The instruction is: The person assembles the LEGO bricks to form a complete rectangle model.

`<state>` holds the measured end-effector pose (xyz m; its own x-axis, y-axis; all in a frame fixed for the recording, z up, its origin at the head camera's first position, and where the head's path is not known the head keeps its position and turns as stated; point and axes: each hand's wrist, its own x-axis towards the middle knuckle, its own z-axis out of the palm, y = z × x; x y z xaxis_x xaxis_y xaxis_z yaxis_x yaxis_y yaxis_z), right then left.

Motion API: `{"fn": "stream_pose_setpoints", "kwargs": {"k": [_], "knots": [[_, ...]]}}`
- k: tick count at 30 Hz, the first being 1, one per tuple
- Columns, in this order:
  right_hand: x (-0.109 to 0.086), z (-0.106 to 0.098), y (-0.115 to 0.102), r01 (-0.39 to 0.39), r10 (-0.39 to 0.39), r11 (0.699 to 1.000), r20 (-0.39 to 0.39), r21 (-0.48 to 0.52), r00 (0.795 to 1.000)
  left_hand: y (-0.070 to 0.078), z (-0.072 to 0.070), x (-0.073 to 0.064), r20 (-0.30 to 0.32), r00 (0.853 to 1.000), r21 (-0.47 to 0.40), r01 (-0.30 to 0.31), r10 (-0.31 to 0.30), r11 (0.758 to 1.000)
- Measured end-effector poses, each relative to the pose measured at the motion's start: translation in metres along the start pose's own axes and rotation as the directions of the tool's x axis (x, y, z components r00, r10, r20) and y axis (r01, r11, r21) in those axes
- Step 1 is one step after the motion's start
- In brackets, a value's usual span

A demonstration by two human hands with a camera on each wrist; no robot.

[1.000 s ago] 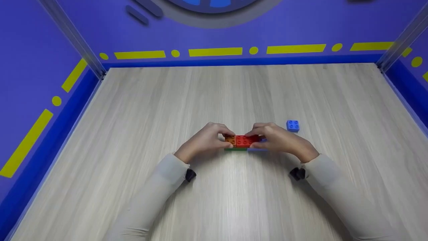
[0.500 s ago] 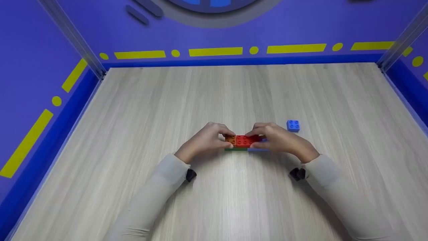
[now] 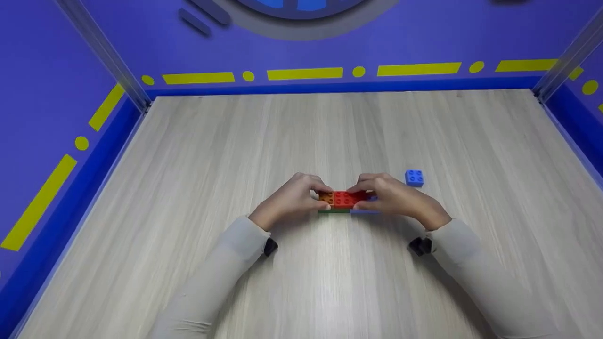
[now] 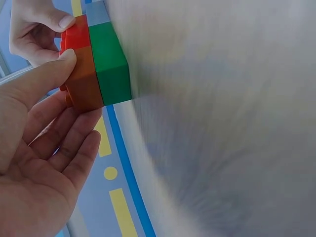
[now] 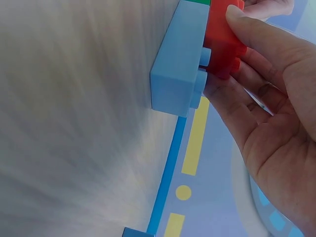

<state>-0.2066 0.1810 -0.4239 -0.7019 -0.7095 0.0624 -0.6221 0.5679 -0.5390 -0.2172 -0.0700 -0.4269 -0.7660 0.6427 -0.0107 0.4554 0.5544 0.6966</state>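
- Clock centred on the brick build, head view, 12 = away from the person.
- Light sleeves [image 3: 207,278] at 8 and 4, each with a small black device [image 3: 270,247] at the wrist.
- Left hand [image 3: 294,197] at 9: grasping the orange brick [image 4: 86,81], thumb on the near face, fingertips behind.
- Right hand [image 3: 393,195] at 3: grasping the red brick [image 3: 344,200] the same way.
- Build sits on the wood-grain table [image 3: 325,282]. Bottom row: green brick [image 4: 111,61] toward 9, light-blue brick [image 5: 178,57] toward 3, end to end. Top row: orange on green, red beside it, straddling green and light blue. Light-blue studs exposed at the 3 end.
- Lettering on studs, if any: too small to read.
- Loose blue 2x2 brick [image 3: 414,178] at 2, studs up, just beyond right hand, apart from build.
- Purple-blue back wall [image 3: 301,54] at 12: yellow dashes and dots [image 3: 305,73], part of a round grey-blue graphic [image 3: 301,13] above.
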Motion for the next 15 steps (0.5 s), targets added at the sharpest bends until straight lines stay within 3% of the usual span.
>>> {"fn": "stream_pose_setpoints", "kwargs": {"k": [10, 15], "knots": [[-0.0013, -0.0006, -0.0013, -0.008, 0.008, 1.0, -0.005, -0.008, 1.0, 0.0045, 0.0003, 0.0023, 0.018, 0.998, 0.026, 0.064, -0.064, 0.998], [-0.001, -0.0007, -0.0023, -0.009, 0.009, 1.0, 0.002, -0.017, 1.0, 0.0044, -0.0001, 0.0013, 0.006, 0.998, 0.017, 0.066, -0.067, 0.998]]}}
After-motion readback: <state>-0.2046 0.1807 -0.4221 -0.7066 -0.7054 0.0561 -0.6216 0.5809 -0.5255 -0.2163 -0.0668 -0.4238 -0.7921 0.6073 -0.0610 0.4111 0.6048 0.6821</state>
